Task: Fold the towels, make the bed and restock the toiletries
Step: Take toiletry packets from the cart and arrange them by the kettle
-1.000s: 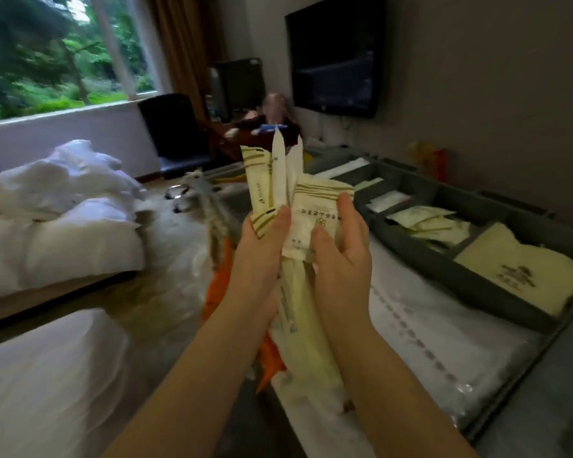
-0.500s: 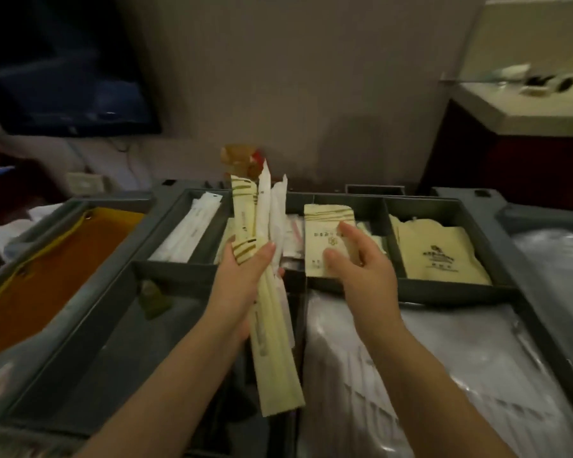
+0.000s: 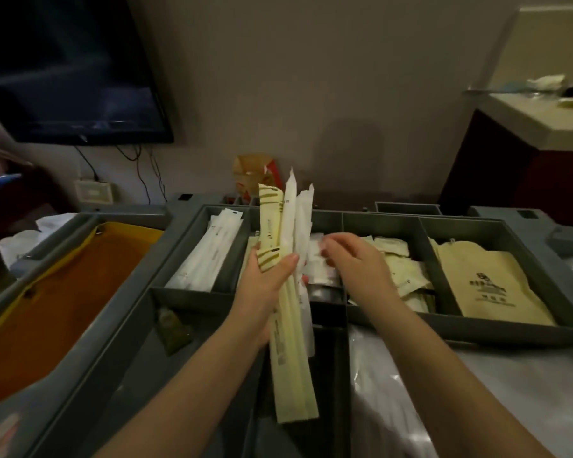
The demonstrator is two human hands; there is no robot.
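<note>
The cart (image 3: 444,328) keeps the toiletries in tray compartments. The left hand (image 3: 265,285) clasps a bundle (image 3: 290,358) of long wrapped items upright over the tray. They look light, thin and slippery against each other, so a hold near the middle seems safest. The right hand (image 3: 354,262) curls over small packets (image 3: 318,269) in the middle compartment; whether it pinches one I cannot tell. Around them lie an orange bag (image 3: 63,292), paper bags (image 3: 490,285) and sachets (image 3: 407,276). Only the dividers (image 3: 342,226) hinder.
</note>
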